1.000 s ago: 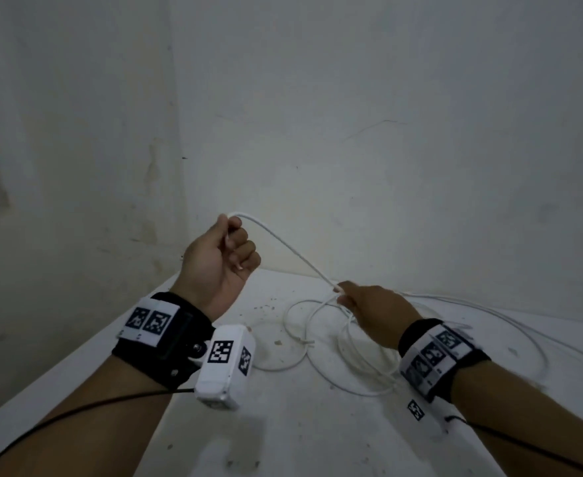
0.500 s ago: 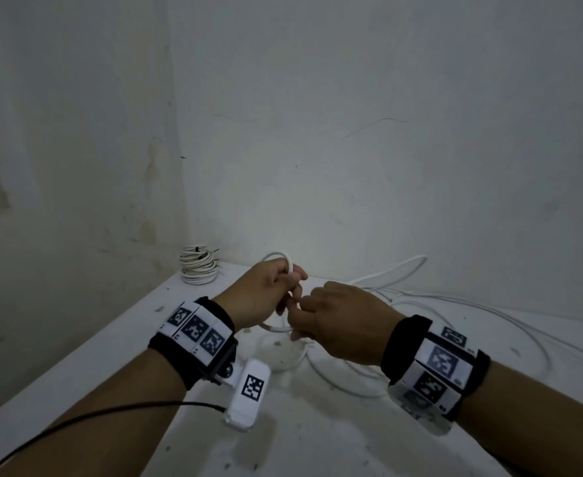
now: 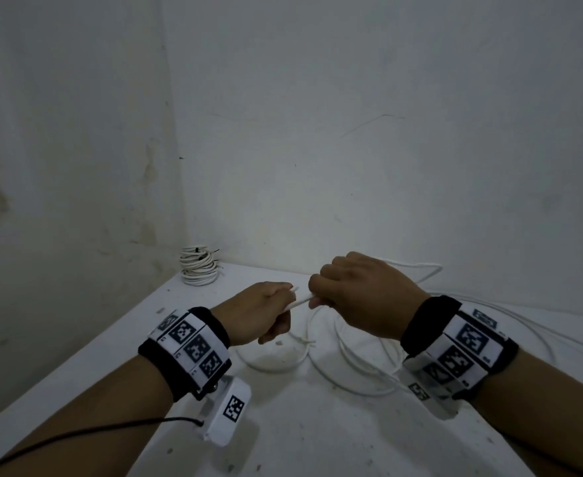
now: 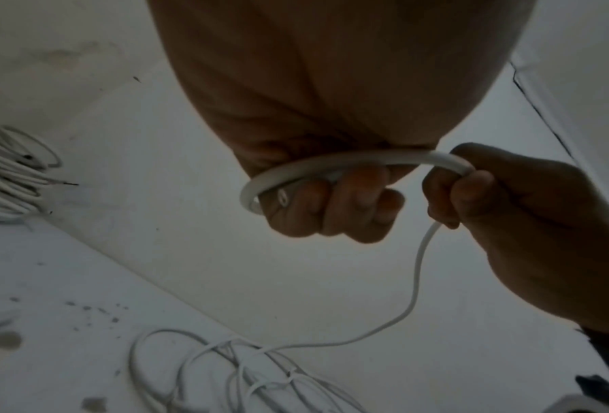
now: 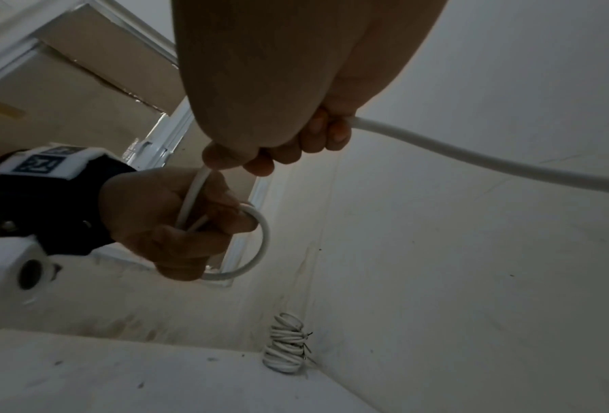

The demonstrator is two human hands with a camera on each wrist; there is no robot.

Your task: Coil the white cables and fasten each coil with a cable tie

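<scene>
White worktop [image 3: 283, 425] carries loose cable [image 3: 362, 373] in slack turns; finished coils [image 3: 198, 266] stacked at the far corner. Cable judged light, springy, smooth-jacketed, apt to unwind unless pinched where turns cross. Right hand [image 3: 362, 297], fingers [image 5: 317, 139] curled round the running length, feeds it. Left hand [image 3: 259, 311], fingers [image 4: 331, 206] closed on one small starting loop [image 4: 331, 167], cut end at the fingertips.
</scene>
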